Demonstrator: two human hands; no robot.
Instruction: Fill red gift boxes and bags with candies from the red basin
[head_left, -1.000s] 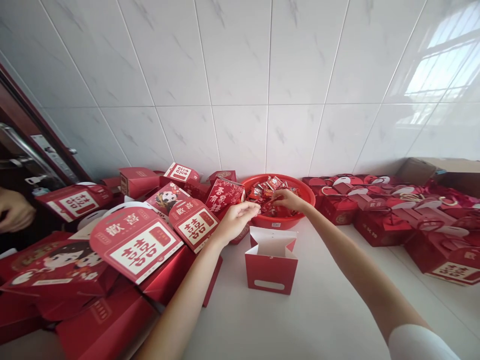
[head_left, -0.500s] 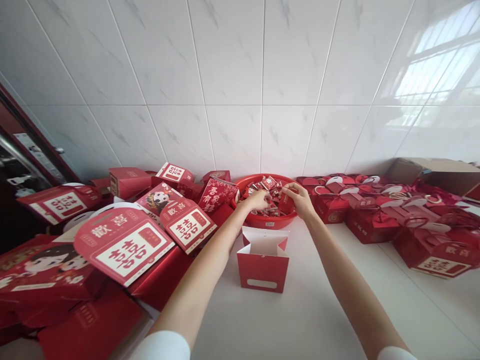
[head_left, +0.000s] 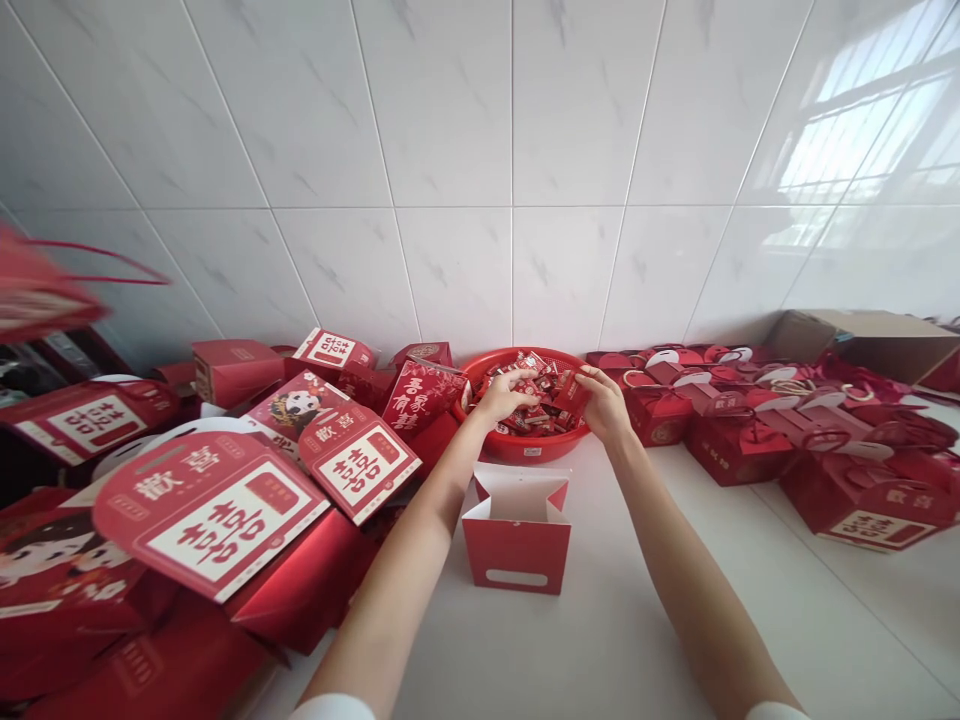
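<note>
A red plastic basket (head_left: 531, 452) holds a heap of small red-wrapped candies (head_left: 541, 378). Over the candies is my left hand (head_left: 504, 396), its fingers stretched and apart, with nothing seen in its grasp. At the basket's right rim, my right hand (head_left: 606, 404) pinches a flat red packet (head_left: 571, 394) between thumb and fingers. Just in front of the basket stands a red paper box (head_left: 517, 555), upright, its top open and its white inside showing. Neither hand touches this box.
Folded red gift boxes (head_left: 240, 510) with white labels are piled at the left. Closed red boxes (head_left: 739, 450) stand in rows at the right, before a brown cardboard carton (head_left: 855, 335). A blurred red box with a cord handle (head_left: 45, 285) hangs at the far left.
My left hand's fingers have spread from a closed grasp over the candies. The right hand still holds the flat red packet. A blurred red box has come into view at the far left.
</note>
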